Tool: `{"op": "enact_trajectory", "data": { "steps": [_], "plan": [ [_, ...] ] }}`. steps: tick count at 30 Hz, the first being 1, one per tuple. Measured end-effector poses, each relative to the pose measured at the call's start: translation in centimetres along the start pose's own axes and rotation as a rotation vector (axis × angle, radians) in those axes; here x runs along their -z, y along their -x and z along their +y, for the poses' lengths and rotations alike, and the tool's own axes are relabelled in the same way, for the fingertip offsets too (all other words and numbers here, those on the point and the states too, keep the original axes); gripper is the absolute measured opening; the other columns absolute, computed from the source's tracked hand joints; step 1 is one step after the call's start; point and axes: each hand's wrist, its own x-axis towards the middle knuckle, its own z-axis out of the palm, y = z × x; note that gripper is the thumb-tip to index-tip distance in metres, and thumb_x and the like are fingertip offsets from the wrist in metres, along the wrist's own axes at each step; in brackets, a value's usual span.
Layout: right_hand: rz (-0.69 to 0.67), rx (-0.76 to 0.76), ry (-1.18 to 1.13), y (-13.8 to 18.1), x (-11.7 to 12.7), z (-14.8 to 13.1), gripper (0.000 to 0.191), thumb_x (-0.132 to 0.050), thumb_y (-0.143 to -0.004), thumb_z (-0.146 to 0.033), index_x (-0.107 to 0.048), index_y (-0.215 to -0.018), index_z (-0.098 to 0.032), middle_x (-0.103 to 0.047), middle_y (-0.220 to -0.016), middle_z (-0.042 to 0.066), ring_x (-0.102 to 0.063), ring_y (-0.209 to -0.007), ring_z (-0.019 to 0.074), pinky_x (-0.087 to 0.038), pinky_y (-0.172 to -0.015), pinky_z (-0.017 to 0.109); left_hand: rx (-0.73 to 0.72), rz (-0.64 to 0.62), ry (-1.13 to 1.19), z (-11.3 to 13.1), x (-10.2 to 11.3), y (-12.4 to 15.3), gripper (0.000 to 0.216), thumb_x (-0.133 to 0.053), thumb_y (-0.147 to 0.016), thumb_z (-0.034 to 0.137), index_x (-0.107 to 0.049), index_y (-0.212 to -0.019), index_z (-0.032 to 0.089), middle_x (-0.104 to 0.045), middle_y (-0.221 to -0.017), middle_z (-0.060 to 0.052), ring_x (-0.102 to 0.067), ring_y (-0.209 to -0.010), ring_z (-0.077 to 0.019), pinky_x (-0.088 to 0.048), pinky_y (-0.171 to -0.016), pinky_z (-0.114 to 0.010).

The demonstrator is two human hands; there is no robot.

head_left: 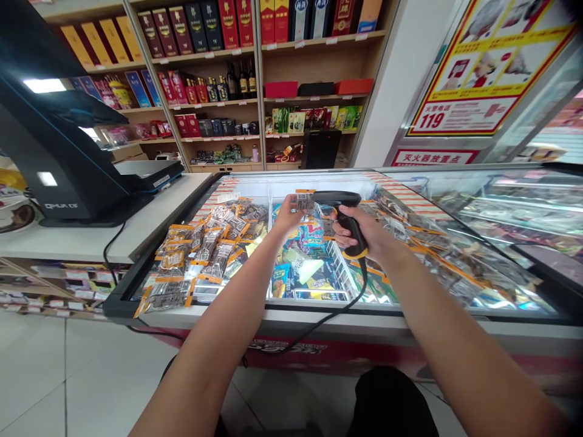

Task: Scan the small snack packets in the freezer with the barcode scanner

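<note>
In my right hand (353, 233) is a black and yellow barcode scanner (350, 226), gripped by its handle, with its head turned left. My left hand (288, 216) pinches a small clear packet with orange edges (305, 201) right in front of the scanner head. Both hands are over the chest freezer, above a white wire basket (348, 276) of colourful bagged ice creams (307, 267). A heap of similar clear and orange packets (214, 240) lies on the glass to the left. More such packets (428, 237) are spread on the right.
The scanner's black cable (328, 317) hangs over the freezer's front edge (310, 311). On the left, a counter (27, 241) carries a black checkout scale (68, 152). Shelves (214, 57) of boxes and bottles stand behind the freezer, beside a wall poster (489, 67).
</note>
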Motion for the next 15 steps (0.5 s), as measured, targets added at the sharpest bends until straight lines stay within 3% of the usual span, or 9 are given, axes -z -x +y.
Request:
{"op": "enact_trajectory", "data": {
  "steps": [4, 8, 12, 15],
  "plan": [
    [0.0, -0.007, 0.003, 0.2, -0.3, -0.1, 0.039, -0.083, -0.089, -0.049, -0.055, -0.089, -0.023, -0.046, -0.057, -0.006, -0.033, -0.041, 0.0066, -0.033, -0.039, 0.019, 0.002, -0.006, -0.098, 0.4, 0.1, 0.1, 0.05, -0.066, -0.097, 0.021, -0.055, -0.146, 0.023, -0.074, -0.135, -0.013, -0.076, -0.107, -0.0224, -0.06, -0.086, -0.031],
    [0.038, 0.019, -0.046, 0.3, -0.2, -0.3, 0.039, -0.085, -0.086, -0.049, -0.056, -0.088, -0.023, -0.045, -0.057, -0.007, -0.034, -0.04, 0.0062, -0.036, -0.041, 0.02, -0.014, -0.041, -0.261, 1.0, 0.1, 0.7, 0.052, -0.061, -0.103, 0.025, -0.053, -0.154, 0.019, -0.07, -0.147, -0.018, -0.073, -0.126, -0.0268, -0.058, -0.099, -0.035],
    [0.1, 0.054, -0.116, 0.1, 0.5, -0.7, 0.036, -0.084, -0.085, -0.048, -0.058, -0.093, -0.023, -0.043, -0.056, -0.009, -0.034, -0.04, 0.0069, -0.039, -0.043, 0.022, -0.054, -0.088, -0.52, 1.9, 0.0, 2.0, 0.057, -0.064, -0.101, 0.025, -0.053, -0.155, 0.011, -0.056, -0.162, -0.027, -0.051, -0.154, -0.0371, -0.042, -0.125, -0.046],
    [0.137, 0.092, -0.146, 0.1, 0.8, -0.8, 0.033, -0.083, -0.085, -0.045, -0.059, -0.093, -0.023, -0.042, -0.056, -0.009, -0.033, -0.04, 0.0068, -0.039, -0.044, 0.022, -0.07, -0.138, -0.743, 2.4, -0.3, 3.0, 0.051, -0.065, -0.098, 0.026, -0.061, -0.145, 0.008, -0.05, -0.161, -0.031, -0.043, -0.156, -0.0458, -0.037, -0.127, -0.057]
  ]
}}
